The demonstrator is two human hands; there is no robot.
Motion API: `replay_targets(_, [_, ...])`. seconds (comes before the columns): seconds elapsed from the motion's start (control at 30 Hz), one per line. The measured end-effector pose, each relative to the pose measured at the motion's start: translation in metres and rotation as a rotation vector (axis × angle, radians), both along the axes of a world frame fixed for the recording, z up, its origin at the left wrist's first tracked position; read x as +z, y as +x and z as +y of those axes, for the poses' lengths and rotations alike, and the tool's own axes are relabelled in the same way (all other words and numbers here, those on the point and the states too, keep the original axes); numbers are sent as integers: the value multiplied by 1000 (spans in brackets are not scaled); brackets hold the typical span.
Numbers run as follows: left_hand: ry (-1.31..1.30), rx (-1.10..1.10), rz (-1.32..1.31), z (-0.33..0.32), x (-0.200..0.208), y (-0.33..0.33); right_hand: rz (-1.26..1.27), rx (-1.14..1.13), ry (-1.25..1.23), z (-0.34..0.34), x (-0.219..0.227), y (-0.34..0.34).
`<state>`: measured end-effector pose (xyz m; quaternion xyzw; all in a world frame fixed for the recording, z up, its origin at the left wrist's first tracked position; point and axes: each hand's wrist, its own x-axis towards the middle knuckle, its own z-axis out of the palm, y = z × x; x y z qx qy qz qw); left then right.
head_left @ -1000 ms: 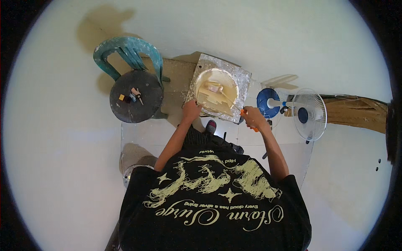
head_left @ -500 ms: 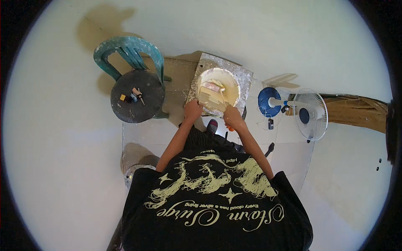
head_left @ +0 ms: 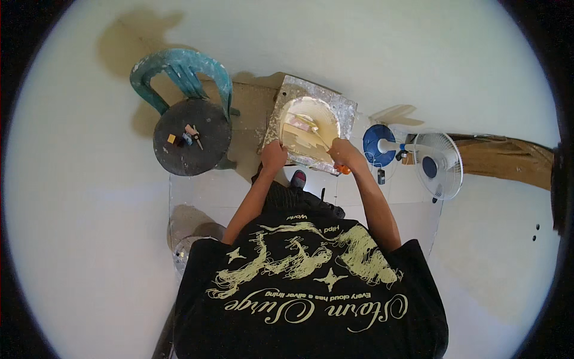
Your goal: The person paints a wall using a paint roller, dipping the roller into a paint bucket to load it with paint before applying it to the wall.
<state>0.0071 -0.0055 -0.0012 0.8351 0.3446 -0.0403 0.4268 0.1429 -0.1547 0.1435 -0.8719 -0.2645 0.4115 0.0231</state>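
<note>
Board [head_left: 346, 113]: spotted, beneath the bucket [head_left: 328, 116].
Bucket: its inside is cream-coloured.
Roller [head_left: 304, 124]: head is inside the bucket.
Right hand [head_left: 345, 154]: fingers closed around the orange handle [head_left: 342, 169].
Left hand [head_left: 274, 155]: fingers curled at bucket's rim; whether they grip, I cannot tell.

Straight ahead of me, a square, tilted-looking board [head_left: 347, 107] (blotched all over with pale spatter) carries the round, cream-smeared bucket [head_left: 329, 115]. To my left, a dark round seat [head_left: 190, 160] bears a small yellow block [head_left: 171, 139] and, just right of it, a cluster of small items [head_left: 190, 130]. On my right, the pale tiled floor [head_left: 408, 190] holds the blue-based fan [head_left: 376, 141].
</note>
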Motion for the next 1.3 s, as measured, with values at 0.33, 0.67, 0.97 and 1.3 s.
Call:
replay_targets(0.33, [-31, 6, 2, 0, 7, 2, -83, -73, 66, 23, -21, -34])
replay_targets(0.67, [-52, 2, 27, 0, 9, 3, -56, -115, 70, -5, -28, -15])
replay_targets(0.97, [-15, 2, 41, 0, 11, 4, 174, -104, -32, -13, 2, 9])
replay_targets(1.3, [-19, 18, -4, 3, 6, 2, 316, -256, -136, -26, 22, 47])
